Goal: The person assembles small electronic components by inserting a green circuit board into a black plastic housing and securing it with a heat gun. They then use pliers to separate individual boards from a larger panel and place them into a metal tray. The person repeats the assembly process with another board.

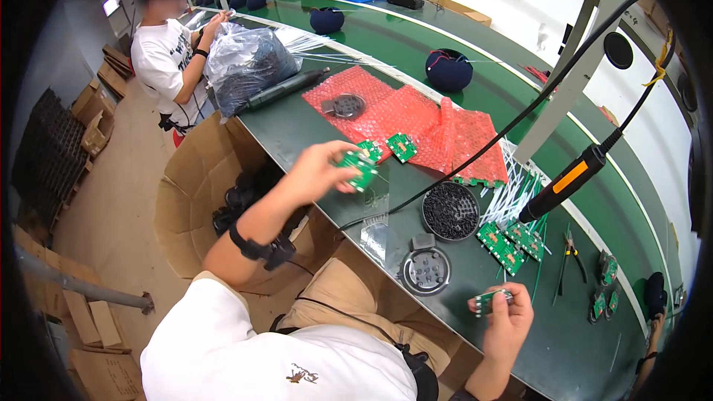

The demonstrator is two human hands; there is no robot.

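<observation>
My left hand (pixel 321 172) is closed on a green circuit board (pixel 359 171), held above the bench edge. Just beyond it, two more green boards (pixel 402 148) lie by the red bubble wrap (pixel 423 115). My right hand (pixel 509 321) pinches a small green circuit board (pixel 486 302) over the near bench edge. Between the hands sit a round black plastic housing (pixel 425 271) and a black bowl (pixel 424 217) full of small black parts. Several green boards (pixel 501 248) rest to the right of the bowl, beside white and green strips (pixel 507 193).
A black and orange electric screwdriver (pixel 566 183) hangs on a cable at the right. Yellow-handled pliers (pixel 570 245) lie below it. Behind the bench runs a green conveyor (pixel 386 33) carrying dark round items. At the far left, a person (pixel 167 52) stands by a plastic bag (pixel 249 63).
</observation>
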